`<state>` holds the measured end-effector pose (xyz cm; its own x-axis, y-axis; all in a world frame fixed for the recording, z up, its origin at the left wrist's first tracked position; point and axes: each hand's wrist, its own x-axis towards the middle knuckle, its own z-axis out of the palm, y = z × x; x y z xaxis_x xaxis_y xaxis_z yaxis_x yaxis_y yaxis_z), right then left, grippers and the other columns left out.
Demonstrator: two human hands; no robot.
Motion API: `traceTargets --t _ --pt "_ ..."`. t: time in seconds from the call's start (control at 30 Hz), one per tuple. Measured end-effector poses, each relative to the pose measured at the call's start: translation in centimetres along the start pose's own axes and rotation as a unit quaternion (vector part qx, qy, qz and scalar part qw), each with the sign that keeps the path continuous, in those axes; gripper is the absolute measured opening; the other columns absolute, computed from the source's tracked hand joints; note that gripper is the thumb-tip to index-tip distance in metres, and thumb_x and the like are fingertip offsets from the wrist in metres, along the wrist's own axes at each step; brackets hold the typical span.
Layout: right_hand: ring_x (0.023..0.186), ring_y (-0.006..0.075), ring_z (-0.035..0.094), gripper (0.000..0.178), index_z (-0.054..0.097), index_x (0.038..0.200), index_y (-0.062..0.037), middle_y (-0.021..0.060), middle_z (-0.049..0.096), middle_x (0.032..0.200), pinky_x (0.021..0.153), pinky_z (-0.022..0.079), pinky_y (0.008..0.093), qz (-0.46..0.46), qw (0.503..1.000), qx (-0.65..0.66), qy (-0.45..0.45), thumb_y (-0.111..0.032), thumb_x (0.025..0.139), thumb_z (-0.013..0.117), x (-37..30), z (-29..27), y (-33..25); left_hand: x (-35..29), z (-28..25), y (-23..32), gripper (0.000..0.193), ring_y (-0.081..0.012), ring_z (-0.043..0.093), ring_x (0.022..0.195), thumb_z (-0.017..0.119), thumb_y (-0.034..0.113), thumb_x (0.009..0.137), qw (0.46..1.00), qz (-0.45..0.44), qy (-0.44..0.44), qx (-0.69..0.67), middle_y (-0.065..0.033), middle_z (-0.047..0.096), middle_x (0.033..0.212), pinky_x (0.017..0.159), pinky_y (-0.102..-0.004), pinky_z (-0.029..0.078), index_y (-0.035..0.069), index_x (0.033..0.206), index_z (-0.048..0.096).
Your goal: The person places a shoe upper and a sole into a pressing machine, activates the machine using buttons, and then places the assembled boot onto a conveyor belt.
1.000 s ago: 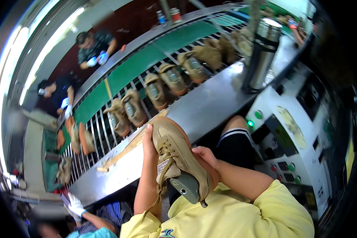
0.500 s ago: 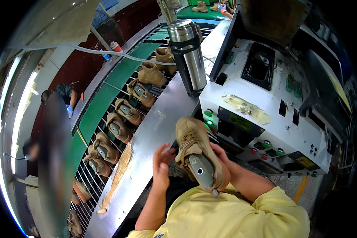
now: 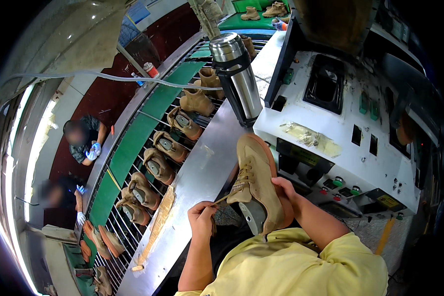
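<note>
A tan lace-up shoe (image 3: 254,180) with an orange-brown sole is in front of my chest, toe pointing away and tilted on its side. A grey-green last (image 3: 253,216) fills its opening. My right hand (image 3: 287,193) grips the shoe by its sole side and heel. To the left, my left hand (image 3: 202,218) is closed in a pinch on a tan shoelace (image 3: 223,199), which stretches taut to the lacing. The lace's loose end hangs below my fingers.
A roller conveyor (image 3: 148,116) on the left carries several tan shoes (image 3: 158,165); a metal ledge (image 3: 202,160) borders it. A steel thermos (image 3: 237,79) stands on the ledge. A white machine (image 3: 325,128) is at the right. Two co-workers (image 3: 86,135) are beyond the conveyor.
My left hand, open before, has closed on the lace and draws it leftward. The shoe has turned onto its side, showing more sole. The view has shifted slightly.
</note>
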<state>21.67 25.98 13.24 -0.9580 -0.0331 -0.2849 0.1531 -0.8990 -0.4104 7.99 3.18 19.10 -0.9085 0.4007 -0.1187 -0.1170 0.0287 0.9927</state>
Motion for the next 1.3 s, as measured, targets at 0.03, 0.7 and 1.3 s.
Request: traceTargets --t 0.03,0.7,1.3 --pt "0.110 0.0281 0.057 0.060 0.045 0.134 -0.0033 0.0157 0.058 0.124 0.097 0.043 0.0399 0.009 1.000 0.002 -0.005 -0.038 0.085 0.051 -0.1 0.0 0.2 0.4 -0.2 -0.1 0.015 -0.0076 0.046 0.051 0.052 -0.006 0.072 0.999 0.013 -0.017 0.041 -0.0057 0.061 0.066 0.048 -0.0223 0.034 -0.006 0.080 0.066" --pt "0.110 0.0277 0.057 0.062 0.040 0.140 -0.0098 0.0140 0.057 0.123 0.095 0.046 0.0406 -0.365 0.913 -0.064 0.172 -0.026 0.081 0.054 -10.3 -1.0 -14.5 12.1 -4.9 -12.5 0.018 -0.0318 0.065 0.068 0.065 0.023 0.076 0.879 0.121 0.030 0.459 -0.0151 0.067 0.072 0.063 -0.0392 0.051 0.006 0.081 0.070" --pt "0.131 0.0324 0.041 0.091 0.041 0.142 -0.0168 0.0221 0.033 0.146 0.104 0.040 0.0386 -0.135 0.403 -0.550 0.719 -0.045 0.061 0.071 0.8 -3.5 -44.3 12.6 -9.4 -15.3 0.011 -0.0283 0.060 0.053 0.064 0.016 0.073 0.889 0.135 0.171 0.402 -0.0105 0.061 0.058 0.053 -0.0373 0.048 0.005 0.072 0.062"
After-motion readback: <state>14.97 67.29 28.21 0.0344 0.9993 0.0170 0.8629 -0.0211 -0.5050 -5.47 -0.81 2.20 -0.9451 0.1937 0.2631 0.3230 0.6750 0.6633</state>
